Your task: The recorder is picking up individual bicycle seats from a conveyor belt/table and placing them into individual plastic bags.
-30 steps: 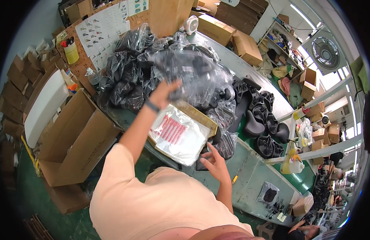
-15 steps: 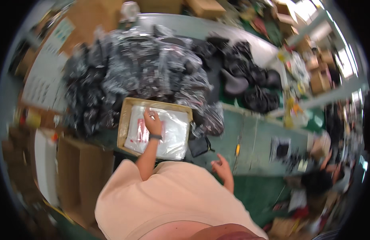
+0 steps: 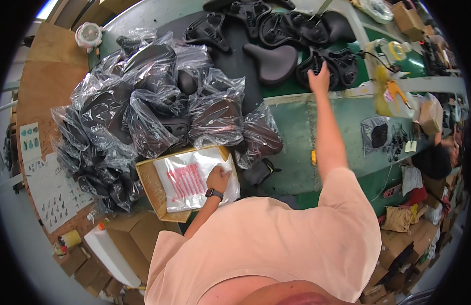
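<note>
My right hand (image 3: 319,80) is stretched far out over the table, its thumb and fingers closed on the edge of an upside-down black bicycle saddle (image 3: 305,76). The fingertips are partly lost against the dark saddle. Close to my body, my left hand (image 3: 218,179), with a watch on the wrist, rests on a stack of clear plastic bags (image 3: 177,168) with red print. Its fingers are curled together at the top bag's right side. The bags lie in an open cardboard box (image 3: 153,190). Just left of the gripped saddle, another saddle (image 3: 273,63) lies top side up.
Several bagged saddles (image 3: 144,96) are heaped behind and left of the box. More bare saddles (image 3: 251,20) lie at the back. A small fan (image 3: 88,35) stands far left. On the table's right are a yellow cutter (image 3: 313,157) and a bag of black parts (image 3: 376,134).
My right hand has gone from beside my body out to a saddle. My left hand has shifted toward the right side of the bags, its fingers now curled. The view has turned.
</note>
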Tool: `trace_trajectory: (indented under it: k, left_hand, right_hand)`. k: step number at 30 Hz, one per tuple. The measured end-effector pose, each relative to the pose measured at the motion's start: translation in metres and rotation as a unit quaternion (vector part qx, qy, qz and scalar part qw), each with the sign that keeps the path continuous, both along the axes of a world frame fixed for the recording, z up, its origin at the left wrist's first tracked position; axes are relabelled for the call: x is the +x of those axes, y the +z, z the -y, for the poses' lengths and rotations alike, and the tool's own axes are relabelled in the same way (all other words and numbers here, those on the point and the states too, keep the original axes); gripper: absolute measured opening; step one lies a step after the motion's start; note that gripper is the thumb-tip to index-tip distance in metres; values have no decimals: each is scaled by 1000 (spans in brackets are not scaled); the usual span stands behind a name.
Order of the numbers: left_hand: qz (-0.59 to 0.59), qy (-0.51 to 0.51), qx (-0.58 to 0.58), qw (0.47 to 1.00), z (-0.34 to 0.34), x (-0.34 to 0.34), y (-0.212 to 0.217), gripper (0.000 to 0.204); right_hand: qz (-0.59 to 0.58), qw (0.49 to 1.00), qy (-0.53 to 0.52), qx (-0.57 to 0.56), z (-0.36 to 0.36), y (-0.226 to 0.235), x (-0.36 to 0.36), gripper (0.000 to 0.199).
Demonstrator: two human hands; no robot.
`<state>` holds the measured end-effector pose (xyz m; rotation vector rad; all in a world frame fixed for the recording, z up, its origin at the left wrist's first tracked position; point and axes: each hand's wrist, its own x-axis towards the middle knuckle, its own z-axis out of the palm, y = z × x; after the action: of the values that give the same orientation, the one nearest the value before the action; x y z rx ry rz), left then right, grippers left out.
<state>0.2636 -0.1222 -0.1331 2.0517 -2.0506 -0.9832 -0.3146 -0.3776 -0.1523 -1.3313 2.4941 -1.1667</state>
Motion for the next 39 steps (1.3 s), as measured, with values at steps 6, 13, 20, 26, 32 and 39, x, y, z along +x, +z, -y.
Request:
trace_trajectory:
  k: [6,13,20,26,32,39]
  left_hand:
    - [-36,39,35,998,5,-2,-9,28]
    - [-6,20,25,999,-3,-14,5,23]
    - [-63,-27,-146,987,-30,4,-28,19]
    - [-33,45,-160,986,-43,5,-33,20]
    - [-329,338,-106,875,-51,52,-58,20]
    - [-460,326,8,826,-68,86,-24,29]
  right_hand:
    - [490,855,-169,14,74,0,-70,118]
    - [617,769,-145,-86,-93,50,-33,74]
    - [659,728,-141,-128,-386,74,162,80]
    - [554,819,-131,-70,-519,42,213,85]
    - [270,926,-218,152,-559,33,249,142]
    - [198,944,-150,217,-585,31,297,135]
